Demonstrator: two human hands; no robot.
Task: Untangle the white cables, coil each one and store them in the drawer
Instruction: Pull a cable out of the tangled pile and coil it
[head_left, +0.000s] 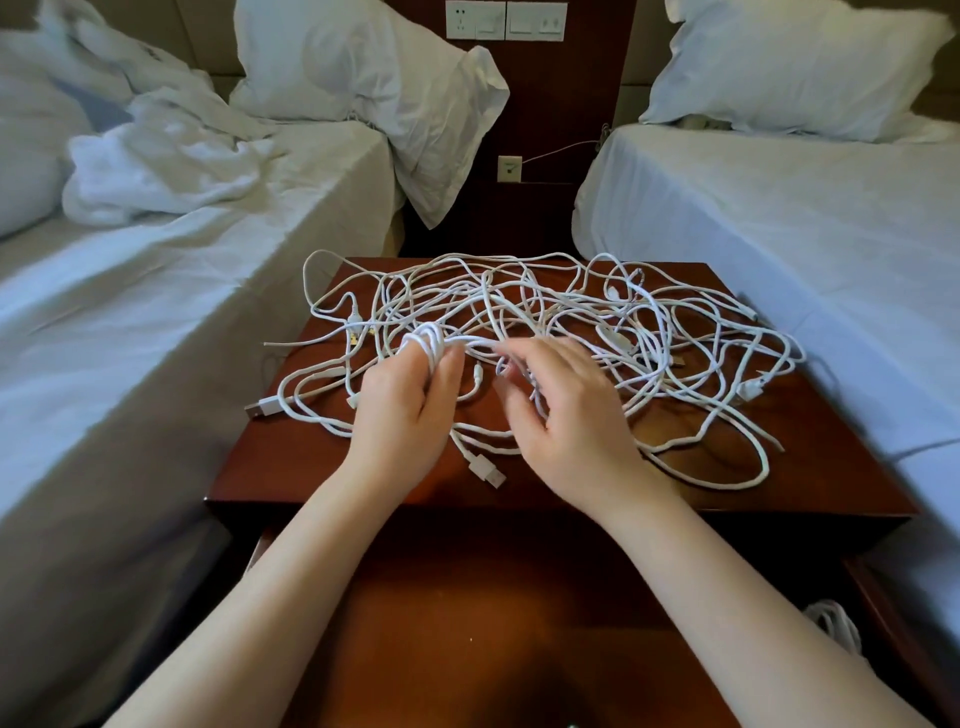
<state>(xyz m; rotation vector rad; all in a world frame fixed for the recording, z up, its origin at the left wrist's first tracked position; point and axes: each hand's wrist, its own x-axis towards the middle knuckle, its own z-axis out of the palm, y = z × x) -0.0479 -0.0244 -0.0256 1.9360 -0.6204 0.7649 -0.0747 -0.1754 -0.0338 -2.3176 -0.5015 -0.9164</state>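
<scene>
A wide tangle of white cables (597, 322) covers the top of the dark wooden nightstand (291, 467). My left hand (405, 410) holds a small coil of white cable (427, 340) wound round its fingers. My right hand (566, 410) is just to the right, blurred, with its fingers curled round a strand running from that coil. A loose USB plug (488, 470) lies between my wrists. Below the tabletop the drawer (467, 613) stands pulled out, and a coiled white cable (834, 623) lies at its right side.
A bed with rumpled white bedding (156, 171) flanks the nightstand on the left, a made bed (779, 218) on the right. Pillows and a wall panel with sockets (504, 21) are behind. Another USB plug (260, 408) hangs over the nightstand's left edge.
</scene>
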